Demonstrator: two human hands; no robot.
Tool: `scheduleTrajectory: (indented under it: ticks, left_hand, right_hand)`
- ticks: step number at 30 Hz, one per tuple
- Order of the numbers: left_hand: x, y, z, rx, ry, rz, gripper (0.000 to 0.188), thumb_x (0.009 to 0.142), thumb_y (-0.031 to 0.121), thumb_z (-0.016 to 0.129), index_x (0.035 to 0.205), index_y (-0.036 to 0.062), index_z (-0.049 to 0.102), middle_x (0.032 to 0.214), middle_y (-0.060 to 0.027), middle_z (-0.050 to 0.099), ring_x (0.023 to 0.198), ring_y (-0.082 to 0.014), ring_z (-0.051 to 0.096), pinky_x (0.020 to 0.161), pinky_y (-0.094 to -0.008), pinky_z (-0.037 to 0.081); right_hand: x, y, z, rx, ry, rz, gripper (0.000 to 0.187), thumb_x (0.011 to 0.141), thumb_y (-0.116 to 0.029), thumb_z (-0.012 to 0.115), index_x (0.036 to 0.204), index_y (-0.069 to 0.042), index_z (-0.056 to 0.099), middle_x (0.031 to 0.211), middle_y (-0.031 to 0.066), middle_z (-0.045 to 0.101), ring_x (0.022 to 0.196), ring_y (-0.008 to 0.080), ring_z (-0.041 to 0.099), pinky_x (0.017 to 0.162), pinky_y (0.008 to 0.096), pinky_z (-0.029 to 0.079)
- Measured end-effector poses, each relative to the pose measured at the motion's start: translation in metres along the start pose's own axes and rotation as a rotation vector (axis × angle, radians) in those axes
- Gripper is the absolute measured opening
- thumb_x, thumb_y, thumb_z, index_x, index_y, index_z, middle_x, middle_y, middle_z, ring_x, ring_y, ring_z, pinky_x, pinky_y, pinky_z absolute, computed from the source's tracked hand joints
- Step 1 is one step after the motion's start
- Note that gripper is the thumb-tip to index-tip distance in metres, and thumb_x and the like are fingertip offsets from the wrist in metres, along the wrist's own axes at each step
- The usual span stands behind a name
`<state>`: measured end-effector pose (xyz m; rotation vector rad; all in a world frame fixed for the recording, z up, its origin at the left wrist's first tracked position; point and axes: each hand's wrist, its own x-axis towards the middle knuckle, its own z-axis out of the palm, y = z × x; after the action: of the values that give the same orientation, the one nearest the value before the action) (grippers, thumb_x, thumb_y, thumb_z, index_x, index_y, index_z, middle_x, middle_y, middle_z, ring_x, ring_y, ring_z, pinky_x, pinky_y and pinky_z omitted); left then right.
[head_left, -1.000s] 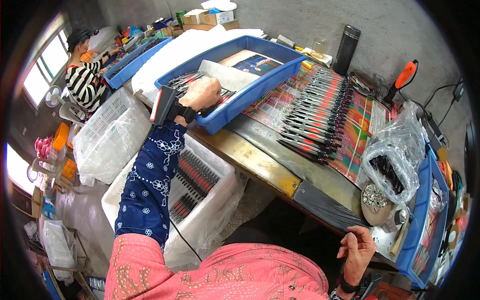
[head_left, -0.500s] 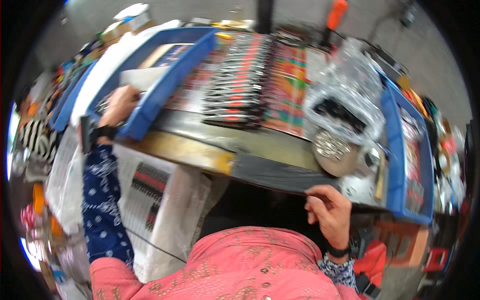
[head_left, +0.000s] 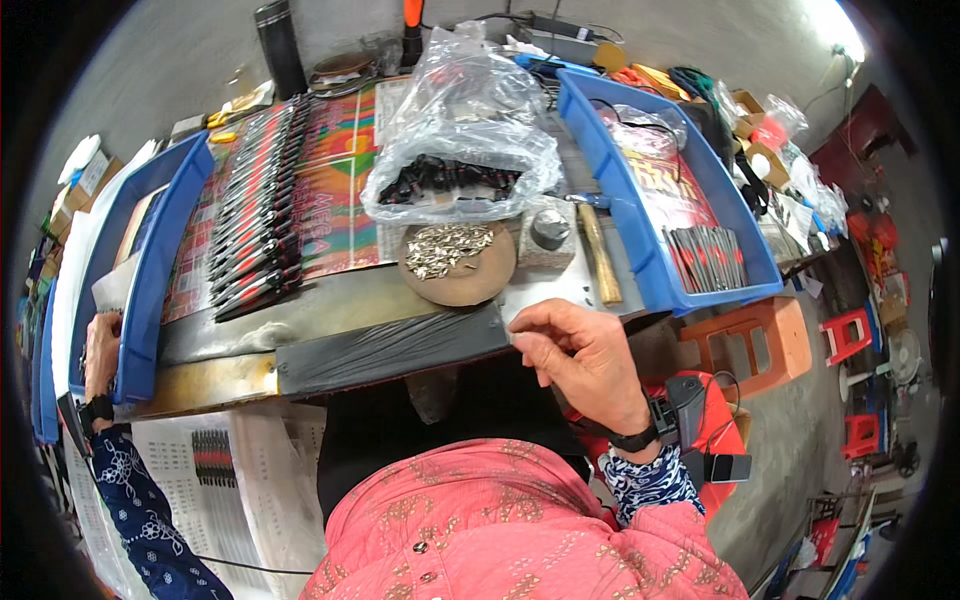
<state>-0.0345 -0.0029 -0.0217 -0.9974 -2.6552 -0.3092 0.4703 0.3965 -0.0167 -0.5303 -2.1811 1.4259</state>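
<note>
In the head view, a clear plastic bag [head_left: 470, 120] of black parts [head_left: 440, 180] stands on the table [head_left: 210, 340]. Well to its left, my left hand [head_left: 101, 350] is down in a long blue tray [head_left: 180, 195]; the fingers are hidden, so I cannot tell if they grip anything. Left of the bag, closer, lies a row of black-and-red pens [head_left: 260, 205]. Just in front of it sits a round brown plate [head_left: 470, 288] of small silver metal pieces [head_left: 445, 248]. In front of the bag, rightward, my right hand [head_left: 585, 360] hovers, thumb and forefinger tips together; whether they pinch something tiny, I cannot tell
</note>
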Motion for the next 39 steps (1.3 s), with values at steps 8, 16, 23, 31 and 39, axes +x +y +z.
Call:
scheduleTrajectory:
  ticks: [8,16,23,31,39]
  left_hand:
    - [0.001,-0.046,0.012,0.228,0.041,0.024,0.025,0.083,0.021,0.065,0.090,-0.0029,0.062,0.085,-0.0250,0.063,0.083,-0.0419,0.061,0.071,-0.0466,0.048]
    - [0.002,-0.031,0.003,0.150,0.137,-0.044,0.014,0.076,0.009,0.061,0.081,-0.0034,0.058,0.075,-0.0207,0.059,0.070,-0.0343,0.058,0.065,-0.0424,0.046]
    - [-0.002,-0.048,-0.007,-0.289,0.114,-0.169,0.007,0.084,0.007,0.053,0.086,-0.0002,0.055,0.065,-0.0054,0.049,0.057,-0.0134,0.047,0.053,-0.0305,0.039]
    - [-0.016,-0.022,-0.015,-0.331,0.562,-0.129,0.023,0.098,0.020,0.055,0.111,0.0036,0.063,0.087,0.0009,0.060,0.069,-0.0046,0.049,0.056,-0.0205,0.040]
    - [-0.048,0.099,-0.026,-0.546,0.614,-0.062,0.023,0.099,0.014,0.055,0.116,-0.0001,0.061,0.101,-0.0022,0.065,0.081,-0.0075,0.056,0.072,-0.0202,0.046]
  right_hand:
    - [0.000,-0.009,-0.079,-0.360,0.385,-0.145,0.010,0.091,-0.006,0.061,0.094,0.002,0.066,0.068,0.0018,0.060,0.056,0.0042,0.053,0.050,0.0199,0.042]
    - [0.034,0.034,-0.182,-1.007,0.385,-0.049,0.014,0.084,-0.014,0.062,0.089,-0.001,0.067,0.077,0.0192,0.066,0.074,0.0370,0.064,0.069,0.0412,0.050]
    - [0.054,0.063,-0.217,-1.061,0.093,0.028,0.025,0.080,-0.013,0.062,0.102,-0.001,0.067,0.096,0.0223,0.067,0.096,0.0384,0.063,0.084,0.0439,0.049]
    - [0.075,0.069,-0.228,-1.055,-0.233,0.107,0.038,0.076,-0.017,0.070,0.111,-0.002,0.065,0.099,0.0223,0.067,0.093,0.0382,0.063,0.084,0.0429,0.048]
    - [0.079,0.067,-0.225,-0.931,-0.172,0.114,0.030,0.072,-0.004,0.072,0.100,0.000,0.063,0.068,0.0097,0.062,0.061,0.0177,0.060,0.058,0.0327,0.049]
